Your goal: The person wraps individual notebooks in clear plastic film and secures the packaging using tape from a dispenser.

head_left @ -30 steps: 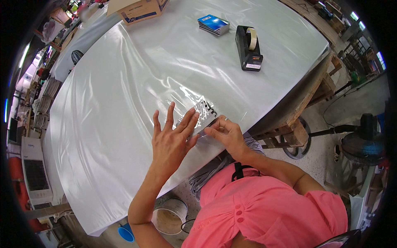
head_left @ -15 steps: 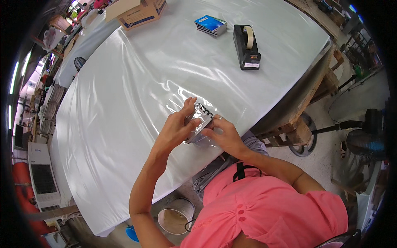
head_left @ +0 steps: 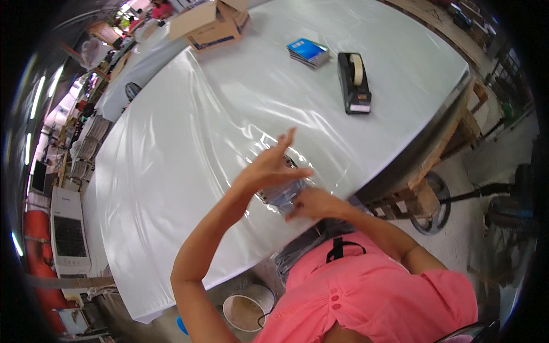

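Note:
Close to the table's near edge lies a small flat bundle (head_left: pixel 279 194) in shiny clear plastic film. Dark spiral-like loops show along its edge, so it may be small spiral notebooks. My left hand (head_left: pixel 269 170) is over it with thumb and fingers stretched apart, covering much of its top. At the bundle's near right side is my right hand (head_left: pixel 311 204), blurred by motion; whether its fingers pinch the film cannot be made out. A stack of small notebooks (head_left: pixel 309 52) with a blue cover lies farther off, beside a black tape dispenser (head_left: pixel 354 86).
Glossy white sheeting covers the large table (head_left: pixel 154 171). An open cardboard box (head_left: pixel 214 31) stands at the far left. A white bucket (head_left: pixel 250 308) sits on the floor below the near edge. Wooden framing (head_left: pixel 423 200) and a dark fan (head_left: pixel 509 211) are at the right.
My left hand has lifted its thumb off the bundle and spread its fingers over it. My right hand has moved down along the near side. The whole view has shifted slightly.

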Demonstrator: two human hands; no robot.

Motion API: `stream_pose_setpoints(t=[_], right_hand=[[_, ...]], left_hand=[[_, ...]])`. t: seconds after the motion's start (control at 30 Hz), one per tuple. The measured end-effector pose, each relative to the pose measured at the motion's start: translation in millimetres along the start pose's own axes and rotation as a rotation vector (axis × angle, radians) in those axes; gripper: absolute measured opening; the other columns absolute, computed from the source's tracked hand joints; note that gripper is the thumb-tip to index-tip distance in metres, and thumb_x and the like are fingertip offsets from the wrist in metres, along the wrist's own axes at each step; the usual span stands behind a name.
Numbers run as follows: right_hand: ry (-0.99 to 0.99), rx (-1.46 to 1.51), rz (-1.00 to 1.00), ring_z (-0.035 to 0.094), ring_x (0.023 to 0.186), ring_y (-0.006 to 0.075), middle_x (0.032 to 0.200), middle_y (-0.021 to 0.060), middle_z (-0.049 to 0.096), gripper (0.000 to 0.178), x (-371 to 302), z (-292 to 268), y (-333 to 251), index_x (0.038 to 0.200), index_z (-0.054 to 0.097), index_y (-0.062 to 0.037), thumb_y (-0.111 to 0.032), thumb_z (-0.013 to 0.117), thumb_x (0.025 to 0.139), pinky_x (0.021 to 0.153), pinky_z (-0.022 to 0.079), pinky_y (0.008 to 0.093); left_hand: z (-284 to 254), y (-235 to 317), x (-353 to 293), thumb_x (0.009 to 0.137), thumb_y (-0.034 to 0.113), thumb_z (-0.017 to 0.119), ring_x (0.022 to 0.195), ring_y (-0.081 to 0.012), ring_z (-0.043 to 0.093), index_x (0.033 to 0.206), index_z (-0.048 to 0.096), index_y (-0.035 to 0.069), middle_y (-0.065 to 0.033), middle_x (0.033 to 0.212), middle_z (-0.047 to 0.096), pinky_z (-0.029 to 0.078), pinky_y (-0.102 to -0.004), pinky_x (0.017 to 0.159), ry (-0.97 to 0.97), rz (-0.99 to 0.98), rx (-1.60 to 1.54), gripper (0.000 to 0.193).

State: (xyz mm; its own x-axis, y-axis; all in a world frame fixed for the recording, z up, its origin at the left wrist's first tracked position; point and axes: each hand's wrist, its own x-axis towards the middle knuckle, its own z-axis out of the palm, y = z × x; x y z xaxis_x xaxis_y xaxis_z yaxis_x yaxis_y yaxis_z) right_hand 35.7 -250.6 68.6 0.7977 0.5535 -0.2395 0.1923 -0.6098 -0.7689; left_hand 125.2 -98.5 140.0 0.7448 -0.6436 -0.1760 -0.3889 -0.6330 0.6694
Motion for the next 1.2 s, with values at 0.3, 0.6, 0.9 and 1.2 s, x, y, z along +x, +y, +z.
stream_pose_setpoints(t=[0.3, 0.6, 0.9, 1.2], right_hand=[[-0.645, 1.736, -0.112, 0.058, 0.106, 0.0208, 0.125, 0.0052, 0.059, 0.051, 20, 74, 7, 0.12, 0.061, -0.0067, -0.035, 0.075, 0.081, 0.107, 0.038, 0.0412], [0.089, 1.425, -0.205, 0.05, 0.122, 0.022, 0.126, 0.0053, 0.056, 0.069, 24, 36, 11, 0.131, 0.047, -0.0104, -0.01, 0.084, 0.073, 0.112, 0.035, 0.0398], [0.246, 0.476, -0.442, 0.051, 0.118, 0.0224, 0.119, 0.0079, 0.054, 0.09, 14, -49, -12, 0.134, 0.032, -0.0123, -0.006, 0.088, 0.064, 0.101, 0.041, 0.036], [0.223, 0.247, -0.389, 0.038, 0.135, 0.0275, 0.142, 0.0124, 0.04, 0.103, 22, -56, 27, 0.142, 0.024, -0.0129, -0.009, 0.089, 0.061, 0.111, 0.033, 0.0407]], left_hand=[[-18, 22, -21, 0.066, 0.02, 0.069, 0.099, -0.0415, 0.064, 0.152, 0.011, 0.001, -0.035, 0.119, 0.057, 0.051, -0.0381, 0.088, -0.047, -0.19, 0.052, 0.105], [20, -39, -118, 0.064, 0.019, 0.083, 0.137, -0.0303, 0.039, 0.155, -0.002, 0.009, -0.0207, 0.153, 0.029, 0.037, -0.0428, 0.108, 0.434, 0.099, -0.932, 0.125], [82, -71, -58, 0.056, 0.012, 0.091, 0.141, -0.0265, 0.028, 0.153, -0.007, 0.011, -0.0134, 0.153, 0.029, 0.024, -0.0411, 0.117, 0.587, 0.126, -0.337, 0.137], [69, -48, -57, 0.064, 0.03, 0.087, 0.148, -0.0302, 0.01, 0.153, -0.008, 0.009, -0.017, 0.161, 0.002, 0.02, -0.0408, 0.117, 0.636, 0.225, -0.762, 0.132]])
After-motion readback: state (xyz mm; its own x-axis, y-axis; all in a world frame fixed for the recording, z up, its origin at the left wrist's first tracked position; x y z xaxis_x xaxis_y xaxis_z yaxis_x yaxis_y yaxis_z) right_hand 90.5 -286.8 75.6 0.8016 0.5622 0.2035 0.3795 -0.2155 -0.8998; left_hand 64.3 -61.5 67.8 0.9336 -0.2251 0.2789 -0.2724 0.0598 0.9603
